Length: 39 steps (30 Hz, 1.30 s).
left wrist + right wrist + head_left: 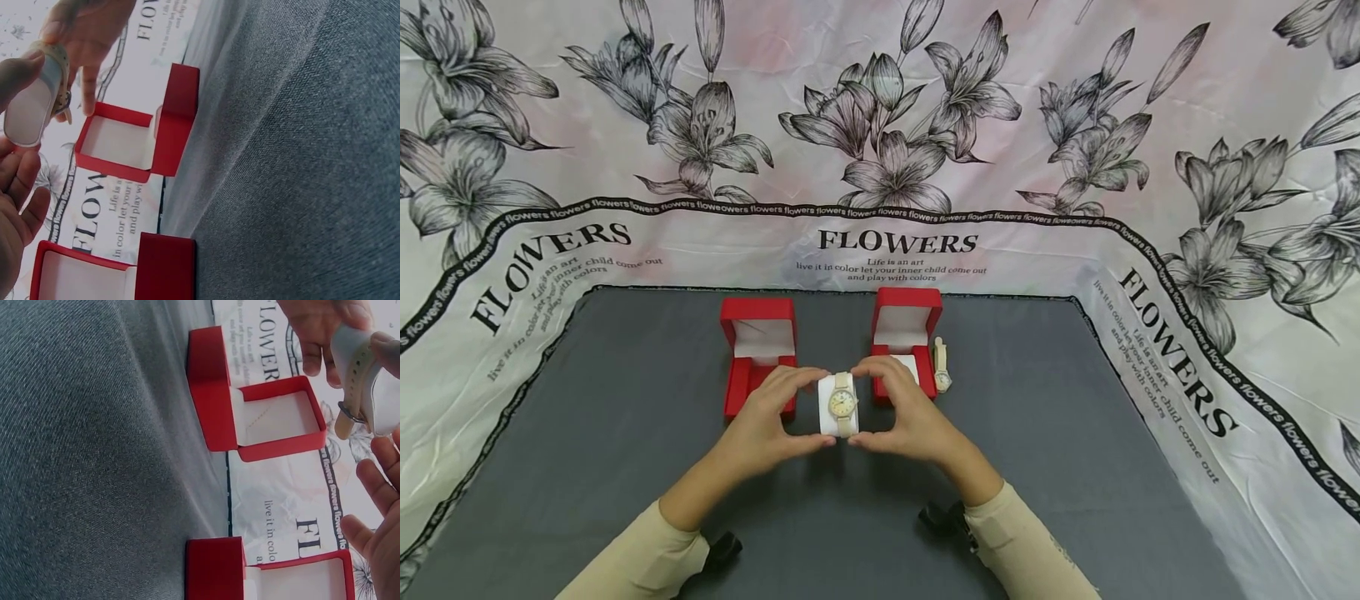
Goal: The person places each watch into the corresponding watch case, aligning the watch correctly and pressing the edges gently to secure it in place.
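A white watch cushion with a cream-strapped wristwatch wrapped round it is held up over the grey cloth. My left hand pinches one side of it between thumb and fingers. From the other side, my right hand does the same. The dial faces up toward the head view. Both wrist views show the strap's buckle fastened beneath the cushion. Behind my left hand stands an open red watch box. A second open red box, with a white cushion inside, stands behind my right hand.
Another cream-strapped watch lies on the cloth against the right box's outer side. The grey tablecloth has a white border printed with flowers and lettering. Dark wrist-worn gear sits below each sleeve.
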Each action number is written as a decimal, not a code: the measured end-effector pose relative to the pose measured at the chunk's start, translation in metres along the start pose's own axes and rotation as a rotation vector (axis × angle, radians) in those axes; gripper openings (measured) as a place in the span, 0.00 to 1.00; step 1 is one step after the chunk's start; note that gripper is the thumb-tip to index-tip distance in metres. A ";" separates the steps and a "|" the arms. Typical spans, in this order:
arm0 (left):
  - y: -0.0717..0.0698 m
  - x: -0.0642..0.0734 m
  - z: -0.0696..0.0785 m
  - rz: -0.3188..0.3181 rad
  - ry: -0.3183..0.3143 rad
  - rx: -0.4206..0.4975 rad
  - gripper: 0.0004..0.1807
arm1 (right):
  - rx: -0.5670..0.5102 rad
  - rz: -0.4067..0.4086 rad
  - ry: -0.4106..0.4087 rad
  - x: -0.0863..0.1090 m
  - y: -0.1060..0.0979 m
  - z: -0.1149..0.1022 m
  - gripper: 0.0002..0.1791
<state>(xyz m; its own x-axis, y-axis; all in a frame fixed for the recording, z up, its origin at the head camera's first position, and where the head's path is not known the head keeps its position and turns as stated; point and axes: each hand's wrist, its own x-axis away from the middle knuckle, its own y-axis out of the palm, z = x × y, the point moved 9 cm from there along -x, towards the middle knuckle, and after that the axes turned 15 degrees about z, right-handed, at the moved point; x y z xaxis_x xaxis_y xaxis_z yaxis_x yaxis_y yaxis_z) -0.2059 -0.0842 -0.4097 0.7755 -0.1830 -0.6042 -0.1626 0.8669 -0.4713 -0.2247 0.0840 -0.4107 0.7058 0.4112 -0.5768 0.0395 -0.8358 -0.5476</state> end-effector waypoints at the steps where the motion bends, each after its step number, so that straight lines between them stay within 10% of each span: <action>1: 0.000 -0.001 0.000 0.000 -0.001 0.000 0.45 | 0.006 0.003 -0.008 0.000 0.000 -0.001 0.46; 39: 0.002 0.003 -0.007 0.028 -0.050 0.014 0.44 | 0.054 0.008 -0.053 0.002 0.006 -0.005 0.47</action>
<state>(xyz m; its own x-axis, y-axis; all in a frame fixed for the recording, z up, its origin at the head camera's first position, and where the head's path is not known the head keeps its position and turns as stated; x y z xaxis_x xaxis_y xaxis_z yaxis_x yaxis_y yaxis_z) -0.2083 -0.0857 -0.4168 0.8005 -0.1356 -0.5837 -0.1761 0.8779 -0.4453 -0.2199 0.0780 -0.4120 0.6678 0.4241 -0.6117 -0.0057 -0.8188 -0.5740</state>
